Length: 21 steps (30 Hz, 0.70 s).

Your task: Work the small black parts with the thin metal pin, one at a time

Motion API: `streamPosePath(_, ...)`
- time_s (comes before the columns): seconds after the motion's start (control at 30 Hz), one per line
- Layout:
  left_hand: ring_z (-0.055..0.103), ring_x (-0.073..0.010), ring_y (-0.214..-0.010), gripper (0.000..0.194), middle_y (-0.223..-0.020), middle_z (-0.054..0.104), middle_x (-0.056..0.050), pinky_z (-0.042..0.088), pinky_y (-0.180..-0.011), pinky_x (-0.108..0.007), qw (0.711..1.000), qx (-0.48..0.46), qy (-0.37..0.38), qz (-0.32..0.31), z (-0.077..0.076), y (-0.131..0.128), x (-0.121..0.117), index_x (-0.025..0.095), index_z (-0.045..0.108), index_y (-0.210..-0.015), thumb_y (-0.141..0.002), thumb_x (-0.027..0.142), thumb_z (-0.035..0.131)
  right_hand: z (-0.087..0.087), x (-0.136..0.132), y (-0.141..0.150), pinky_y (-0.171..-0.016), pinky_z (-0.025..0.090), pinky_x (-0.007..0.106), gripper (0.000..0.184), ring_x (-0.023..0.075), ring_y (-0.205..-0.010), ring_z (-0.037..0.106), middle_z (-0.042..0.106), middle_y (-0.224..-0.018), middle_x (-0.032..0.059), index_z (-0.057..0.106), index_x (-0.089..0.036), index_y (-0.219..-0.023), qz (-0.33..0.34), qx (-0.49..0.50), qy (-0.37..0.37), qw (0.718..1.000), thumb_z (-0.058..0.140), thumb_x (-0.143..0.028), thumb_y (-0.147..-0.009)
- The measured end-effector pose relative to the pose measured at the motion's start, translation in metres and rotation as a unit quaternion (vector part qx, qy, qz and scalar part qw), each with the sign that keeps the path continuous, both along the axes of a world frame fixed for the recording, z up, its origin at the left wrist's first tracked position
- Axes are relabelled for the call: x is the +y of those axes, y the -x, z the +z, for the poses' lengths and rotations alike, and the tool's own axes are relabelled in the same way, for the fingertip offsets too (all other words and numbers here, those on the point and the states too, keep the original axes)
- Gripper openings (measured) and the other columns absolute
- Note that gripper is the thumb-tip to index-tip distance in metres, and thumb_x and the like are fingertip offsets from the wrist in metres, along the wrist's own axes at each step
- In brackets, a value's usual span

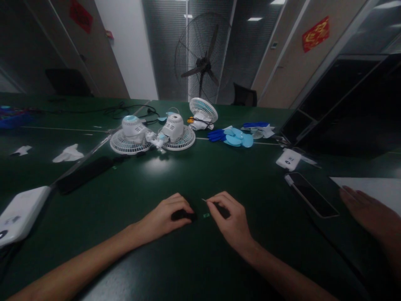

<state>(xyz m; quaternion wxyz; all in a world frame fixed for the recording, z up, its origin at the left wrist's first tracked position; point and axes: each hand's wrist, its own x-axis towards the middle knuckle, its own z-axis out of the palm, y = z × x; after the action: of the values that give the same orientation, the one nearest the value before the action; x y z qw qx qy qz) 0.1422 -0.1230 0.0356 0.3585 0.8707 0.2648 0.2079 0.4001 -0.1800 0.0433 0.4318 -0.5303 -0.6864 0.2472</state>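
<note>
Both my hands rest on the dark green table (200, 175), close together near its front edge. My left hand (166, 215) is curled around a small black object (183, 215) that lies on the table. My right hand (230, 219) is closed in a pinch on a thin, pale pin-like piece (205, 201) whose tip points left, with something dark under its fingers. A tiny green part (206, 215) lies on the table between the two hands.
Three small white-and-blue fans (153, 133), partly taken apart, lie mid-table beside loose blue blades (234, 138). A phone (311, 194) and white box (288, 159) lie right, a black bar (84, 173) and white device (19, 213) left. Another person's hand (366, 211) rests at the right edge. A large floor fan (202, 62) stands behind.
</note>
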Motion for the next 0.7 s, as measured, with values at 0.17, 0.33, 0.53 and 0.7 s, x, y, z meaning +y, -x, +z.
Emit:
streamPosePath(0.17,0.054,-0.0260,-0.137,0.019,-0.143,0.065,-0.008,0.043,-0.112,-0.043,0.994,0.037,-0.060,-0.077,0.007,-0.011,-0.009,0.027,0.067,-0.124,-0.106,0.031,0.062,0.000,0.003,0.000,-0.072,0.052,0.034,0.014,0.0219,-0.084,0.067,0.070,-0.094,0.0062,0.073,-0.022,-0.093,-0.027,0.036,-0.009,0.999,0.062,-0.026,-0.101)
streamPosePath(0.33,0.054,-0.0259,-0.142,0.021,-0.144,0.067,-0.008,0.041,-0.112,-0.043,0.982,0.074,-0.127,-0.116,0.008,-0.025,-0.009,0.027,0.062,-0.128,-0.110,0.026,0.053,0.001,0.002,-0.001,-0.072,0.051,0.034,0.015,0.0219,-0.084,0.067,0.071,-0.093,0.0061,0.073,-0.022,-0.092,-0.027,0.036,-0.009,0.999,0.062,-0.027,-0.101)
streamPosePath(0.53,0.056,-0.0289,-0.139,0.032,-0.145,0.066,-0.009,0.042,-0.112,-0.047,0.971,0.134,-0.195,0.019,0.001,0.038,0.051,0.028,0.062,-0.140,-0.110,0.032,0.051,0.003,0.000,-0.004,-0.068,0.052,0.032,0.016,0.0207,-0.081,0.066,0.070,-0.095,0.0051,0.074,-0.023,-0.096,-0.014,0.030,0.025,0.999,0.061,-0.029,-0.102)
streamPosePath(0.7,0.059,-0.0325,-0.131,0.043,-0.144,0.064,-0.011,0.045,-0.110,-0.049,0.949,0.176,-0.176,0.194,-0.005,0.128,0.105,0.027,0.067,-0.137,-0.105,0.051,0.052,0.002,0.001,-0.003,-0.067,0.051,0.032,0.016,0.0201,-0.080,0.065,0.069,-0.094,0.0046,0.073,-0.023,-0.095,-0.006,0.030,0.040,0.999,0.060,-0.029,-0.102)
